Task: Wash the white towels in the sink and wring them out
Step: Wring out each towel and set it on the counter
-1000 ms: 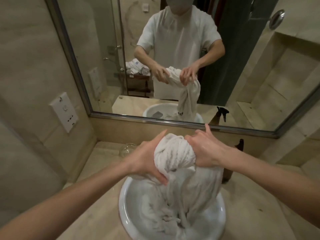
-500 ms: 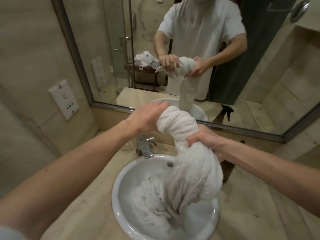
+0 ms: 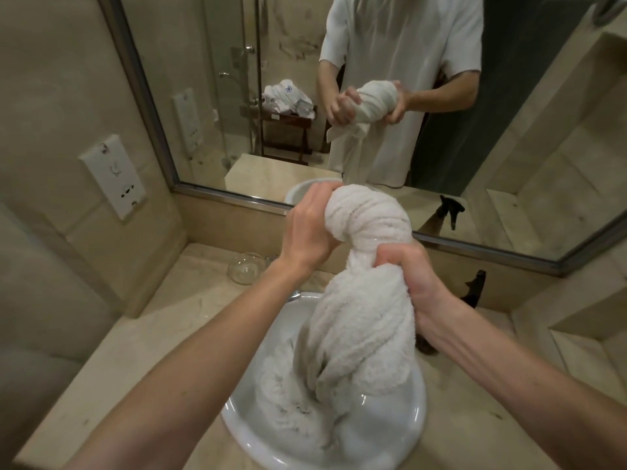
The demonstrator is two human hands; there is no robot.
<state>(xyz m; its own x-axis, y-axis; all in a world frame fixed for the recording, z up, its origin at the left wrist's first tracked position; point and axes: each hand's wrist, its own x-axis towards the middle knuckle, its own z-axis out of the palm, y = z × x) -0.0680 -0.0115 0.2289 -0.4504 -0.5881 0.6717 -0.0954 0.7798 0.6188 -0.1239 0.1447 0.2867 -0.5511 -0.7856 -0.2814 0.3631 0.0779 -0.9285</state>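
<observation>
Now wringing: left hand [image 3: 310,232] clamped round the twisted white towel [image 3: 366,300] top, right hand [image 3: 409,276] squeezing its neck, tail hanging into the sink [image 3: 244,432], held so water drains there.

Glass bowl [image 3: 246,272] on counter [image 3: 142,337] — mirror [image 3: 217,106] behind.
</observation>
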